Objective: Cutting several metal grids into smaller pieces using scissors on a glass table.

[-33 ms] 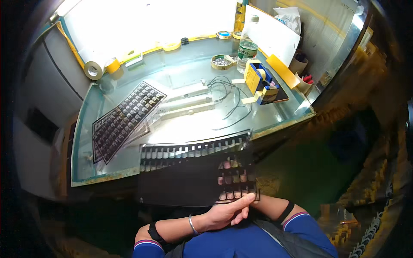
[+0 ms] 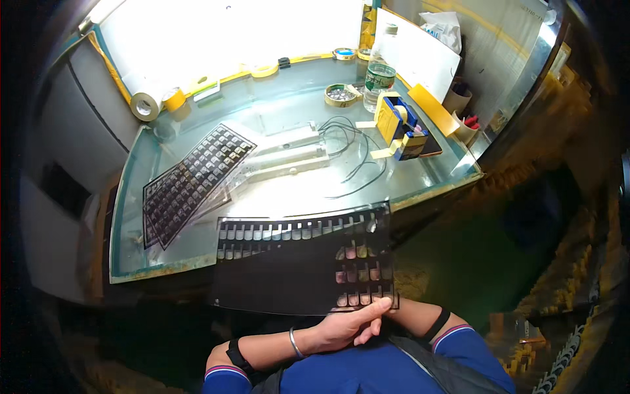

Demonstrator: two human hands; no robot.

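Observation:
A dark, see-through film sheet (image 2: 282, 282) with rows of small clear windows is held up tilted before the near edge of the table. My left hand (image 2: 344, 326), with a metal bangle on its wrist, is closed at the sheet's lower right corner; the thumb lies on the corner and the fingers curl below. My right forearm (image 2: 418, 315) passes behind that corner. Skin-toned patches show through the right-hand windows, but the fingers of my right hand are hidden behind the sheet. Similar windowed sheets (image 2: 197, 177) lie overlapping on the table's left side.
The glass-topped table (image 2: 262, 111) carries two pale bar-shaped fixtures (image 2: 289, 157) with black cables (image 2: 361, 164), a blue tape dispenser (image 2: 410, 144), a bottle (image 2: 379, 79) and a round dish of small pieces (image 2: 340, 95). Tape rolls (image 2: 144, 106) line the back edge below a bright white panel (image 2: 230, 39).
The whole view has shifted slightly. The held sheet is a touch farther right, and both arms keep the same pose.

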